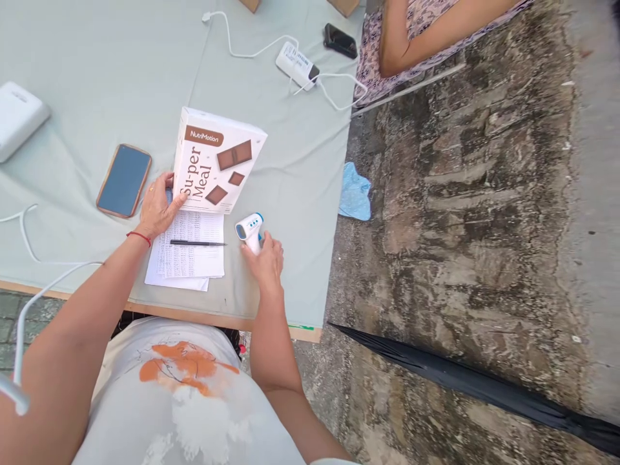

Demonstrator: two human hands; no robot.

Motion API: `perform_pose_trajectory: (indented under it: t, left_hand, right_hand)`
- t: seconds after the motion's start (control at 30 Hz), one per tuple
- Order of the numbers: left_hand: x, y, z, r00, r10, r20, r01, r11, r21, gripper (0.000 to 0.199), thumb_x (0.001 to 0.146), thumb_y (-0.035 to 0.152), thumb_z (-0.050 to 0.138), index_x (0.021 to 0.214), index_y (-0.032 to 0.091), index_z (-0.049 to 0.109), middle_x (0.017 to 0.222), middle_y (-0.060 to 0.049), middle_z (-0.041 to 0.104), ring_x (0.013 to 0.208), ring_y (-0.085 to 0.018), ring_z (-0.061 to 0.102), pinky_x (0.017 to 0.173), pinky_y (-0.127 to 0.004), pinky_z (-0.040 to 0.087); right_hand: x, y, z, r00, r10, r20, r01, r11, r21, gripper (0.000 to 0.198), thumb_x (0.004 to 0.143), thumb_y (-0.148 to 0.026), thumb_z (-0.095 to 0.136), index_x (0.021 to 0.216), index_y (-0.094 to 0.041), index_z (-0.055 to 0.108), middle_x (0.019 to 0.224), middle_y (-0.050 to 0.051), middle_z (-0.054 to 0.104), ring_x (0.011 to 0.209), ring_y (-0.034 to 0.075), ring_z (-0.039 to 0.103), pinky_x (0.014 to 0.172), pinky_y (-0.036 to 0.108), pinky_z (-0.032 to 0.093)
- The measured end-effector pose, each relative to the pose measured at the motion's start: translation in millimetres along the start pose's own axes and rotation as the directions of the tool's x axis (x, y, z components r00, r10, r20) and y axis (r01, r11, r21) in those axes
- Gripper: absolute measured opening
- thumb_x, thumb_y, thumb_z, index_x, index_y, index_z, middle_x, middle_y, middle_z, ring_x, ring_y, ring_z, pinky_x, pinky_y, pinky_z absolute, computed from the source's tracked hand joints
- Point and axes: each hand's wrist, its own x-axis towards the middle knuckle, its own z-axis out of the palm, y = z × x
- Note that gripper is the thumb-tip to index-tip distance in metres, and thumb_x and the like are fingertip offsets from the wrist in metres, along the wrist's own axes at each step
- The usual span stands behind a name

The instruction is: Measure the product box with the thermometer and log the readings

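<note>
A white box (242, 139) printed "NutriMotion Su-per Meal" is tilted up over some papers. My left hand (157, 208) grips its lower left corner, thumb on the front and fingers behind the side. My right hand (266, 259) is wrapped around the handle of a white infrared thermometer (250, 227) with blue trim and several small blue buttons. Beneath and in front of the box lie printed sheets of paper (188, 261), a black pen (198, 243) resting across them. Left of my left hand a smartphone (124, 181) lies flat with a dark screen.
A white device (19, 119) stands at the table's left. Farther back are a white power bank (296, 64) with a cable and a small black device (340, 41). A blue cloth (355, 192) hangs at the right edge. Another person's arm (445, 32) shows at top right.
</note>
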Motion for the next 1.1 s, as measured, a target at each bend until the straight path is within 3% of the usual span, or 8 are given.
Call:
perform_pose_trajectory:
  t: [0.1, 0.17, 0.3, 0.37, 0.5, 0.63, 1.1]
  left_hand:
    - [0, -2, -1, 1.0, -0.024, -0.007, 0.024, 0.999, -0.028, 0.096, 0.093, 0.096, 0.037, 0.144, 0.017, 0.055, 0.133, -0.02, 0.069, 0.126, -0.039, 0.066, 0.111, -0.057, 0.047]
    - [0, -1, -2, 0.999, -0.032, 0.001, 0.032, 0.999, -0.025, 0.096, 0.092, 0.096, 0.038, 0.143, 0.016, 0.056, 0.133, -0.021, 0.069, 0.126, -0.04, 0.065, 0.11, -0.058, 0.047]
    - [0, 0, -5, 1.0, -0.022, -0.008, 0.022, 1.0, 0.007, 0.098, 0.092, 0.097, 0.035, 0.141, 0.015, 0.057, 0.131, -0.021, 0.07, 0.121, -0.039, 0.067, 0.107, -0.058, 0.049]
    - [1, 1, -6, 1.0, -0.018, -0.02, 0.019, 1.0, 0.023, 0.098, 0.092, 0.098, 0.034, 0.14, 0.016, 0.058, 0.13, -0.02, 0.071, 0.119, -0.038, 0.068, 0.106, -0.056, 0.05]
    - [1, 0, -5, 1.0, -0.019, -0.011, 0.019, 1.0, 0.023, 0.101, 0.091, 0.099, 0.033, 0.14, 0.014, 0.057, 0.128, -0.021, 0.071, 0.12, -0.04, 0.068, 0.106, -0.058, 0.05]
    - [0, -1, -3, 1.0, -0.012, -0.025, 0.013, 0.999, 0.029, 0.101, 0.091, 0.099, 0.032, 0.14, 0.015, 0.058, 0.127, -0.021, 0.072, 0.119, -0.039, 0.069, 0.106, -0.057, 0.051]
    - [0, 2, -4, 1.0, -0.002, -0.028, 0.003, 0.999, 0.046, 0.098, 0.091, 0.099, 0.029, 0.139, 0.017, 0.057, 0.126, -0.019, 0.072, 0.117, -0.037, 0.069, 0.105, -0.055, 0.05]
  right_hand:
    - [5, -4, -2, 0.992, 0.106, 0.068, -0.117, 0.975, 0.191, 0.051, 0.077, -0.06, 0.071, 0.109, -0.02, 0.068, 0.102, 0.009, 0.068, 0.1, 0.027, 0.06, 0.092, 0.045, 0.051]
    - [0, -20, -2, 0.988, 0.133, 0.078, -0.153, 0.902, 0.405, 0.045, 0.079, -0.063, 0.067, 0.098, -0.021, 0.067, 0.087, 0.003, 0.064, 0.086, 0.022, 0.058, 0.081, 0.038, 0.051]
    - [-16, -69, 3, 0.991, 0.001, 0.137, -0.107, 0.623, 0.775, 0.045, 0.087, -0.067, 0.06, 0.089, -0.023, 0.065, 0.076, -0.001, 0.059, 0.07, 0.016, 0.054, 0.067, 0.032, 0.047]
    - [-23, -91, 9, 0.978, -0.077, 0.193, -0.117, 0.56, 0.82, 0.046, 0.09, -0.068, 0.06, 0.086, -0.022, 0.065, 0.075, -0.001, 0.06, 0.068, 0.015, 0.053, 0.065, 0.031, 0.047]
    - [-30, -113, 28, 0.955, -0.09, 0.284, -0.185, 0.567, 0.802, 0.05, 0.089, -0.073, 0.06, 0.083, -0.023, 0.062, 0.07, -0.003, 0.054, 0.064, 0.014, 0.049, 0.061, 0.029, 0.044]
    - [-30, -112, 41, 0.965, -0.07, 0.255, -0.163, 0.601, 0.783, 0.054, 0.088, -0.076, 0.061, 0.093, -0.022, 0.065, 0.073, -0.003, 0.056, 0.068, 0.015, 0.051, 0.066, 0.029, 0.046]
    - [-25, -110, 42, 0.96, -0.094, 0.264, -0.159, 0.594, 0.788, 0.053, 0.086, -0.074, 0.065, 0.095, -0.021, 0.065, 0.074, -0.003, 0.06, 0.071, 0.015, 0.054, 0.068, 0.029, 0.048]
